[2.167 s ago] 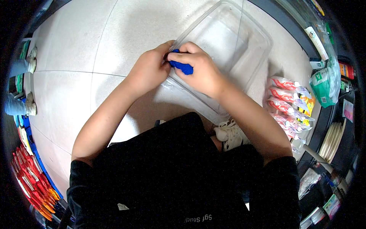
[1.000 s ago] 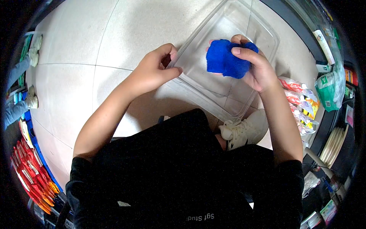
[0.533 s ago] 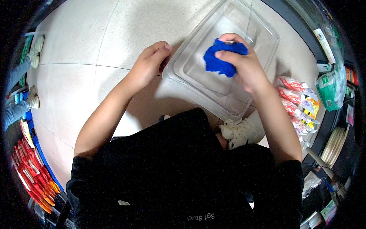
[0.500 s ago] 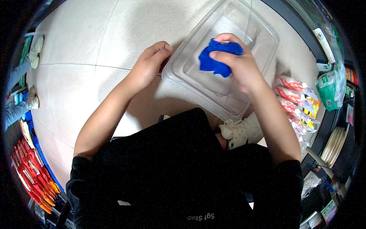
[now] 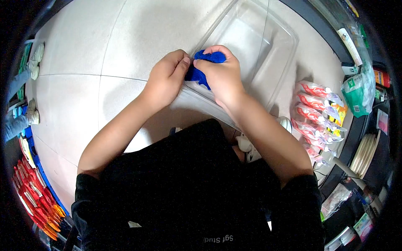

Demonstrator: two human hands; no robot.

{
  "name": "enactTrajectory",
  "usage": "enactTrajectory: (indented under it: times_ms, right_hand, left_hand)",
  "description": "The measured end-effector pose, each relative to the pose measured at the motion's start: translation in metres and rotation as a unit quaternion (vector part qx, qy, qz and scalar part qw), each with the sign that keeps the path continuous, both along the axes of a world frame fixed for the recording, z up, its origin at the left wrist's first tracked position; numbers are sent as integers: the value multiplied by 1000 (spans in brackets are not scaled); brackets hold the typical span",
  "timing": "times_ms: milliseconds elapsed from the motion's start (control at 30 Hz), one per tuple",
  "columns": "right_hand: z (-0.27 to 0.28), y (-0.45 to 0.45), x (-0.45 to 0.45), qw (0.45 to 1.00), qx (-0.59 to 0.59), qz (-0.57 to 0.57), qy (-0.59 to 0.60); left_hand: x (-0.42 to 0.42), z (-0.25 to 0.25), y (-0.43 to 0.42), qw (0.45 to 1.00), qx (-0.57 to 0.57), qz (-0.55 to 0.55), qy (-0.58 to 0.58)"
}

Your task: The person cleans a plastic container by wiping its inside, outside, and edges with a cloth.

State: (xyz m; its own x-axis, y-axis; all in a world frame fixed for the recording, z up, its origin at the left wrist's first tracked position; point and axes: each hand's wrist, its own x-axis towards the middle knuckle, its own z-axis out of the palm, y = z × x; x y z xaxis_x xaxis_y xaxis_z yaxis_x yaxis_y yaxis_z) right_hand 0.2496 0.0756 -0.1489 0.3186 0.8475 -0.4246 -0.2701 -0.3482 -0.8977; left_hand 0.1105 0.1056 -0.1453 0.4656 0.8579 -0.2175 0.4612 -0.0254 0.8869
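A clear plastic storage box [image 5: 279, 62] sits tilted on the floor in front of me. My left hand [image 5: 168, 78] is closed on the rim at its left corner, thumb on top. A blue cloth [image 5: 196, 75] is bunched in my right hand [image 5: 222, 77], pressed against the inside of that same corner, right beside my left fingers. The cloth and the right hand cover most of the corner.
Several red-and-white plastic packets [image 5: 314, 113] lie on the floor to the right. Beyond them stands shelving with a green package [image 5: 356, 94] and stacked plates [image 5: 363, 157]. Red packages [image 5: 35, 194] line the left side. Another person's shoes [image 5: 33, 111] show at far left.
My right hand has moved left with the blue cloth, from over the box's middle to its left corner beside my left hand. The box has shifted slightly left.
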Motion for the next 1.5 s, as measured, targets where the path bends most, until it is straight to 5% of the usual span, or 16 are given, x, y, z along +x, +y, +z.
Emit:
enactTrajectory:
  times_ms: [333, 400, 567, 733, 967, 1300, 1500]
  right_hand:
    - [18, 2, 39, 997, 32, -8, 75]
    - [28, 2, 54, 994, 30, -15, 108]
    - [37, -5, 91, 998, -4, 2, 66]
    - [39, -11, 99, 998, -1, 5, 55]
    - [51, -15, 68, 960, 58, 85, 260]
    - [57, -17, 66, 959, 52, 161, 227]
    - [62, -15, 63, 943, -90, 225, 227]
  left_hand:
    - [4, 7, -4, 999, 42, -4, -33]
    - [3, 16, -4, 991, -120, -49, -21]
    - [1, 17, -9, 958, -248, -131, -54]
    - [7, 35, 0, 954, -240, -176, 25]
    - [16, 37, 0, 961, -193, -15, -198]
    - [4, 32, 7, 956, -79, -12, -282]
    - [8, 31, -1, 948, -138, -21, -286]
